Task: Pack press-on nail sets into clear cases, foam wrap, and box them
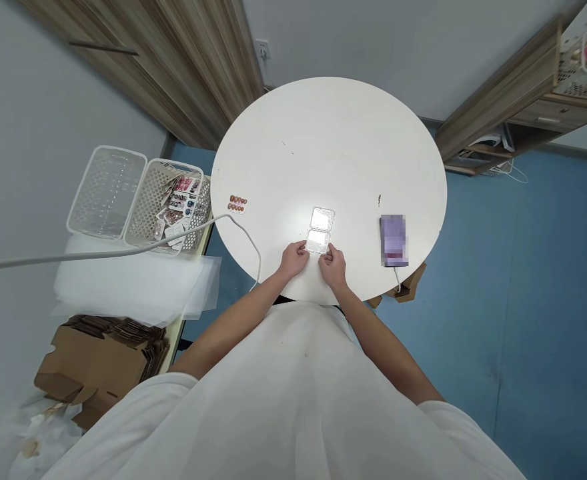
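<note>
A small clear plastic case [318, 241] lies opened flat on the white round table, its lid half folded away from me. My left hand [295, 259] pinches the near left edge of the case between thumb and fingers. At the near right corner, my right hand [333, 265] grips the same case in the same way. Nothing shows inside the case. Off to the left on the table lies a card of press-on nails [237, 204], reddish-brown and set in two rows.
A phone-like purple device [393, 240] with a white cable lies at the table's right [418, 167]. Left of the table are a white basket of nail cards [141, 200], an opened clear bin [107, 190], plastic sheets [128, 283] and folded cardboard boxes [93, 363]. A grey cable [183, 233] crosses the table's left edge.
</note>
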`<move>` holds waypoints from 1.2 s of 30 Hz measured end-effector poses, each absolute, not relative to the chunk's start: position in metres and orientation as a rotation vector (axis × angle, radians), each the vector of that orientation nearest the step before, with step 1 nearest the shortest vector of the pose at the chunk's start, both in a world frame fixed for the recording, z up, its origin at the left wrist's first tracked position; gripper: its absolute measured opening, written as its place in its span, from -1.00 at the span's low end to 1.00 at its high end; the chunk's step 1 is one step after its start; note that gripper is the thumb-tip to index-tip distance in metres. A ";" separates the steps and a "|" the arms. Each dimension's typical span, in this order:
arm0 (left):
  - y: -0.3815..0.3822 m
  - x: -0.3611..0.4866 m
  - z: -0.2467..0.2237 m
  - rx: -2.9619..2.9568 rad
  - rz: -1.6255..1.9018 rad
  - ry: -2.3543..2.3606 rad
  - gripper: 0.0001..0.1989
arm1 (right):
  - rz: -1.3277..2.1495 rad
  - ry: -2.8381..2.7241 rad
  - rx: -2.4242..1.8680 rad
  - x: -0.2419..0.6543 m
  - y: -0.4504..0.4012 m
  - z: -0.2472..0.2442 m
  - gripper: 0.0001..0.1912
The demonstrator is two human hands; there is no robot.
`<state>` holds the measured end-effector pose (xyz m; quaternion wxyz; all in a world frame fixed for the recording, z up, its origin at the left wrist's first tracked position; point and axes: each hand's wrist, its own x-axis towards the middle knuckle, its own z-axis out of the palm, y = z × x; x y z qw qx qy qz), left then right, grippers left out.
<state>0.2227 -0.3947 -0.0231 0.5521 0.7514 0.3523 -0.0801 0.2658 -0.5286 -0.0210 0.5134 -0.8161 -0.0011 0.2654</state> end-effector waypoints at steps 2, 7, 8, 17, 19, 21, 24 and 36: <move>-0.394 0.222 -0.025 1.773 -0.199 0.831 -0.54 | 0.625 0.006 -1.970 0.265 -0.528 -0.022 -0.40; -0.388 0.216 -0.028 1.753 -0.229 0.797 -0.51 | 0.579 0.049 -1.950 0.261 -0.528 -0.026 -0.40; -0.385 0.214 -0.028 1.752 -0.239 0.786 -0.52 | 0.561 0.060 -1.940 0.260 -0.528 -0.028 -0.40; -0.313 0.177 -0.026 1.781 -0.345 0.712 -0.69 | 0.265 0.076 -1.974 0.229 -0.511 -0.021 -0.36; -0.290 0.167 -0.027 1.794 -0.323 0.704 -0.73 | 0.250 0.014 -2.006 0.217 -0.495 -0.017 -0.39; -0.268 0.160 -0.027 1.811 -0.298 0.707 -0.74 | 0.311 -0.064 -2.016 0.208 -0.474 -0.016 -0.43; -0.237 0.154 -0.026 1.869 -0.245 0.705 -0.73 | 0.435 -0.171 -2.011 0.206 -0.438 -0.017 -0.47; -0.150 0.188 -0.006 2.239 -0.201 0.608 -0.44 | 0.558 -0.452 -2.279 0.259 -0.325 -0.028 -0.46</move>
